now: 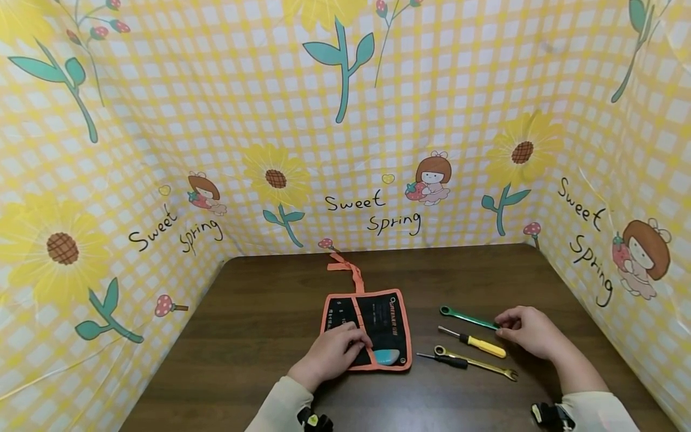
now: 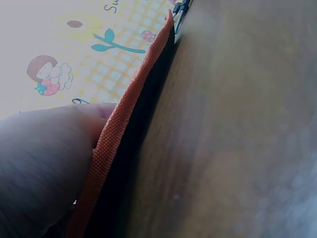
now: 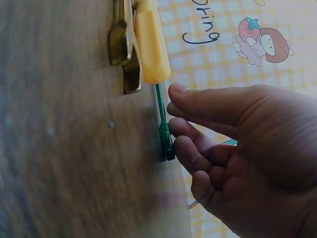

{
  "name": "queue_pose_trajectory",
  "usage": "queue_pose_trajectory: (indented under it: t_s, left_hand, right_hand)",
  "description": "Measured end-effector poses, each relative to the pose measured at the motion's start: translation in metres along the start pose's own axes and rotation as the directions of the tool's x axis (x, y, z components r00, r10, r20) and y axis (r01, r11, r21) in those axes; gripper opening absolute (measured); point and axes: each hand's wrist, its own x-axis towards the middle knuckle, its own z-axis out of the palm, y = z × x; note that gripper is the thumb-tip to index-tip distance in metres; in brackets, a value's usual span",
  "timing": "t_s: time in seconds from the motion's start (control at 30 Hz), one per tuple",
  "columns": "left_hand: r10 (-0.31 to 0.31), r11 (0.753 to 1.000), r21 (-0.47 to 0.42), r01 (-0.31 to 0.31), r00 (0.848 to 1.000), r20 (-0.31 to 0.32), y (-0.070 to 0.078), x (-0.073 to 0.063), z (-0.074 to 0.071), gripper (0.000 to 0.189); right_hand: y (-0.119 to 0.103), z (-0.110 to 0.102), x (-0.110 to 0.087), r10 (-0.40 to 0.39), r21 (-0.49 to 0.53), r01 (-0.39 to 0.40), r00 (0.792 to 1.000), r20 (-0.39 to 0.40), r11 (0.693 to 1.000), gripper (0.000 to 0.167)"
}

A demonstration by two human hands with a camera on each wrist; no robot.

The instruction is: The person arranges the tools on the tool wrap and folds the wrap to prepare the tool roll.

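Observation:
My left hand (image 1: pixel 337 351) rests over the left half of a black tool pouch (image 1: pixel 384 318) with orange edging. Its thumb and index finger meet beside the orange strip; whether they pinch the fabric is hidden. A turquoise rounded piece (image 1: pixel 386 357) shows at the pouch's lower right. At the open-jaw end of a green ratchet wrench (image 1: pixel 466 317) is my right hand (image 1: pixel 526 331). In the right wrist view, the fingertips (image 3: pixel 184 148) are spread beside the wrench end, not closed round it. A yellow-handled screwdriver (image 1: pixel 480 344) lies just in front of the wrench.
Nearer me lie a gold ratchet wrench (image 1: pixel 475 363) and a black-handled screwdriver (image 1: pixel 448 360), close together. The pouch's orange tie (image 1: pixel 356 276) trails towards the back of the brown table (image 1: pixel 259 318). Yellow checked cloth (image 1: pixel 345 132) walls the back and both sides.

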Motion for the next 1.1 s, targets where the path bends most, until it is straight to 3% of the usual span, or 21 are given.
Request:
queue_pose_trajectory:
  t_s: [0.23, 0.43, 0.73, 1.1]
  left_hand:
    - [0.0, 1.0, 0.005, 0.0, 1.0, -0.028, -0.0014, 0.0003, 0.0008, 0.021]
    - [-0.001, 1.0, -0.029, 0.0, 0.999, -0.038, -0.0025, 0.0004, 0.0004, 0.019]
    - [-0.016, 0.995, -0.099, 0.011, 0.999, -0.051, -0.0053, 0.0012, 0.0014, 0.011]
    - [-0.01, 0.998, -0.058, 0.008, 0.999, -0.035, -0.0016, 0.0004, -0.0002, 0.012]
  right_hand:
    - [0.0009, -0.0024, -0.0002, 0.001, -0.127, -0.013, 0.996, -0.094, 0.992, 0.018]
    - [0.0035, -0.0033, -0.0009, 0.026, -0.164, -0.04, 0.996, -0.087, 0.986, 0.021]
    - [0.0044, -0.0001, -0.0005, -0.005, -0.197, -0.011, 0.997, -0.083, 0.98, 0.007]
    - [0.0063, 0.0027, 0.001, -0.05, -0.219, 0.038, 0.998, -0.049, 0.975, 0.009]
